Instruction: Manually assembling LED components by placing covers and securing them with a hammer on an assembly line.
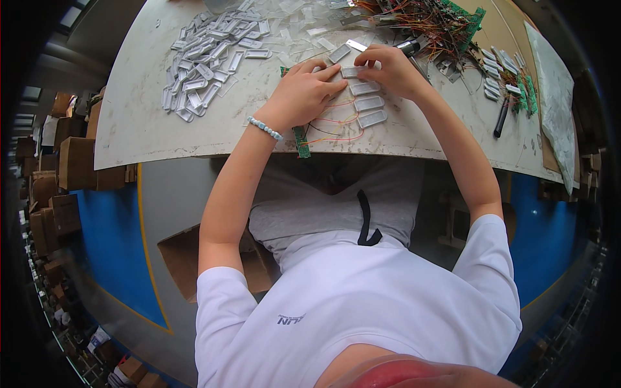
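Observation:
My left hand (303,94), a beaded bracelet (264,128) at its wrist, lies over the table with its fingers spread, reaching toward a column of small white plastic cases. Beneath and beside it runs a narrow green circuit board (301,142) with thin red, yellow and black wires (333,121) leading to the cases. My right hand (391,70) has thumb and fingers closed at the right end of a white case (352,72) near the top of the column. Below that sit more cases, among them a lower one (372,118). What my left fingertips touch is partly hidden.
A heap of white cases (207,64) covers the left of the table (149,123); clear plastic pieces (294,32) lie beyond. Wired green boards (446,22) pile up at the back right. A black-handled tool (501,119) and finished-looking strips (493,81) lie right. Cardboard boxes (77,161) stand left.

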{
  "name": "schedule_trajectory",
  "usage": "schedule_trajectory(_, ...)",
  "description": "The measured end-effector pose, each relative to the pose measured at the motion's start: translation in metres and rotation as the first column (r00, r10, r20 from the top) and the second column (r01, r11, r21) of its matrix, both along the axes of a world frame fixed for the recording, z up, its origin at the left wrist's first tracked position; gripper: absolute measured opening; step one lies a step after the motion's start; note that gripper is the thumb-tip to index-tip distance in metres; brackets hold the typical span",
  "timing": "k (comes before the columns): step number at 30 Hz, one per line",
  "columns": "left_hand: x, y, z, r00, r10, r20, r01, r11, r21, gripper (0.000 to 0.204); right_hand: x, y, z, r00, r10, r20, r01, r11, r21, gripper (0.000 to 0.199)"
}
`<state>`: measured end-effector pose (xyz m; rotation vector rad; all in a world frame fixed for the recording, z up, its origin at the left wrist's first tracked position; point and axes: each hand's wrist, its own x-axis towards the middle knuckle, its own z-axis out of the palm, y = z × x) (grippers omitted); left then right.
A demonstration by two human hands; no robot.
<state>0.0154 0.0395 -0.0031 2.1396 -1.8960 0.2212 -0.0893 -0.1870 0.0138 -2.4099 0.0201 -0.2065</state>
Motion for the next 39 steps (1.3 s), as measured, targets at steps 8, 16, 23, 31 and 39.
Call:
schedule_trajectory(8,0.001,0.000,-0.002,1.000,0.004,0.024,-0.004,1.000,-0.001,0.035,-0.001,0.000,-0.003,0.995,0.070,0.078,-0.051,0.974,-0.220,0.023)
schedule_trajectory(16,0.000,0.000,-0.001,1.000,0.012,-0.003,-0.012,1.000,-0.001,0.034,0.001,-0.001,0.001,0.976,0.178,0.122,-0.126,0.929,-0.349,0.021)
schedule_trajectory(23,0.001,0.000,-0.002,1.000,0.001,0.005,-0.001,1.000,-0.028,0.033,0.003,-0.005,0.005,0.955,0.267,0.125,-0.194,0.889,-0.415,0.021)
schedule_trajectory(31,0.001,0.000,-0.003,1.000,0.006,0.005,-0.006,1.000,-0.017,0.034,0.006,-0.016,-0.008,0.947,0.257,0.195,-0.209,0.949,-0.236,0.021)
schedule_trajectory(39,0.000,0.000,0.000,1.000,0.009,-0.003,-0.009,1.000,0.000,0.035,0.006,-0.013,-0.005,0.971,0.200,0.128,-0.176,0.968,-0.180,0.022)
